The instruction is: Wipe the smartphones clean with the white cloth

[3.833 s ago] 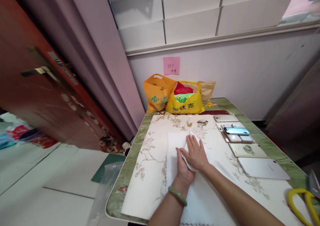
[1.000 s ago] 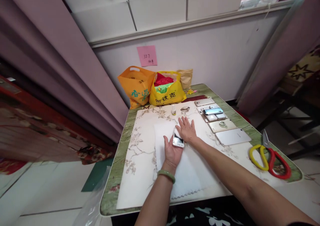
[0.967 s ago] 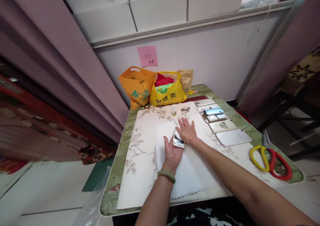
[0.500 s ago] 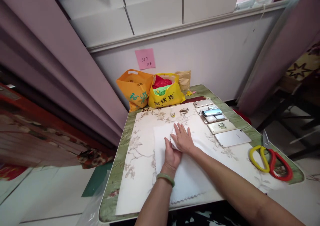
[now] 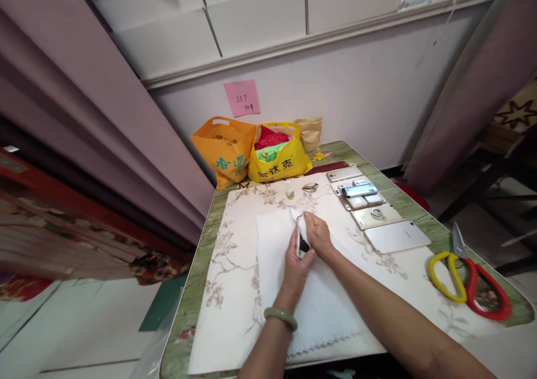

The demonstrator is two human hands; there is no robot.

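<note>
My left hand (image 5: 296, 264), with a green bangle on its wrist, is closed around a smartphone (image 5: 302, 246) tilted upright above the table. The phone shows a white edge and a dark face. Against the phone's upper part, my right hand (image 5: 318, 233) presses a gathered corner of the white cloth (image 5: 319, 317), its fingers curled over the far edge. The rest of the cloth, with its scalloped edges, lies spread under both hands. Part of the phone is hidden by the fingers and the cloth.
On the right lie several phones (image 5: 396, 237) and large scissors (image 5: 465, 278) with yellow and red handles. A small bottle (image 5: 290, 190) and glasses (image 5: 310, 187) sit behind the cloth. An orange bag (image 5: 226, 150), a yellow bag (image 5: 279, 161) and a tan pouch (image 5: 310, 134) stand at the back.
My right hand was laid flat over the cloth on my left palm. Its fingers are now curled round the edge, and the phone's dark face has come into view.
</note>
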